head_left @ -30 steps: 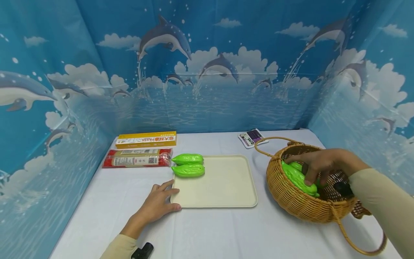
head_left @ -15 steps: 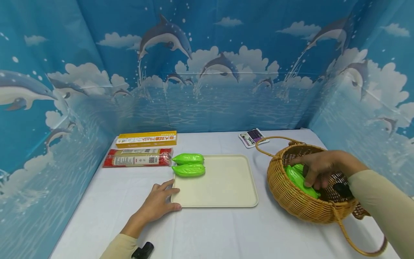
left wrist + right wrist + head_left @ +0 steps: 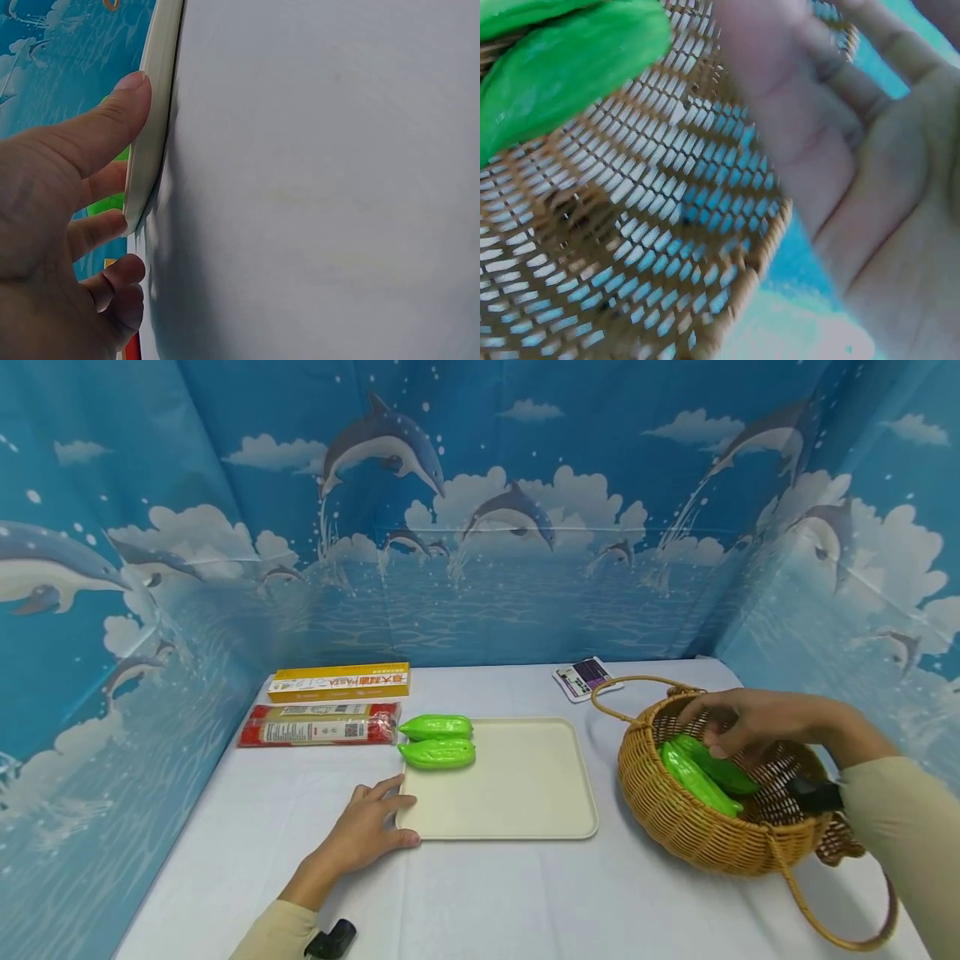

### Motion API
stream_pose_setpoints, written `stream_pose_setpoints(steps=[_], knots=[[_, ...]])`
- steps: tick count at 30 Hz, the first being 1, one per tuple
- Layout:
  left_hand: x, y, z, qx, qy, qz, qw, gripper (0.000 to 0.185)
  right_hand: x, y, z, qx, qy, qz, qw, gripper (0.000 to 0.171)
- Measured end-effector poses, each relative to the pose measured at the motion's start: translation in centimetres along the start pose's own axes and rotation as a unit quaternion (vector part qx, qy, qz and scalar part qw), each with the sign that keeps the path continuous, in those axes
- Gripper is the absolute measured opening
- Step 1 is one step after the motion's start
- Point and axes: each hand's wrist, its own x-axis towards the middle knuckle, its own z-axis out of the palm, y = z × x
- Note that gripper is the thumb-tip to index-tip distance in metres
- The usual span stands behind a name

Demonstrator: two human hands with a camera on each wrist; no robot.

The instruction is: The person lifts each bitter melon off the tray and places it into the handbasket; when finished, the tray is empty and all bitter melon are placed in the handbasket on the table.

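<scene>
Seems busy with green gourds (image 3: 696,783) inside the basket (image 3: 675,827), with right grip (image 3: 765,720) loose, empty above them and left grip (image 3: 365,832) relaxed against the tray (image 3: 510,789) left of the basket, probably needing next to pinch one.

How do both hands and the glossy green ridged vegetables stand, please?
Left hand touching cream rectangular tray; right hand empty over tan wicker basket. Two vegetables visible in basket, two on tray. Basket handle possibly obstructing.

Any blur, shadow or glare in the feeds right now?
Right wrist: right hand looks blurred, basket somewhat soft; left wrist: dim, a shadow on the white cloth beside the tray; head: mostly crisp, small glints on the green vegetables.
</scene>
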Motion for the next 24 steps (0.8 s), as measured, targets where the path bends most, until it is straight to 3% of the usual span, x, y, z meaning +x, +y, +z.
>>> stream_pose_setpoints(steps=[3, 7, 12, 15, 17, 21, 24], knots=[[0.0, 0.0, -0.1, -0.001, 0.0, 0.0, 1.0, 0.064, -0.9, -0.3, -0.3, -0.019, 0.057, -0.042, 0.997, 0.036], [0.0, 0.1, -0.1, -0.003, -0.003, -0.002, 1.0, 0.063, -2.2, -1.1, 0.2, -0.032, 0.139, -0.089, 0.986, 0.021], [0.0, 0.1, -0.2, -0.005, -0.004, -0.004, 1.0, 0.063, -3.2, -2.9, 2.1, -0.024, 0.234, -0.143, 0.961, 0.016], [0.0, 0.1, -0.1, -0.006, -0.002, -0.004, 1.0, 0.063, -3.4, -4.3, 3.9, -0.003, 0.283, -0.19, 0.94, 0.009], [-0.1, 0.0, -0.1, -0.007, -0.002, -0.003, 1.0, 0.063, -3.4, -5.3, 5.2, 0.031, 0.299, -0.246, 0.921, 0.007], [0.0, 0.0, 0.0, -0.009, -0.002, -0.001, 1.0, 0.063, -2.7, -7.4, 7.6, 0.097, 0.286, -0.344, 0.889, 0.015], [0.0, -0.1, 0.0, -0.008, -0.002, 0.001, 1.0, 0.064, -1.5, -9.1, 9.5, 0.128, 0.275, -0.345, 0.888, 0.016]])
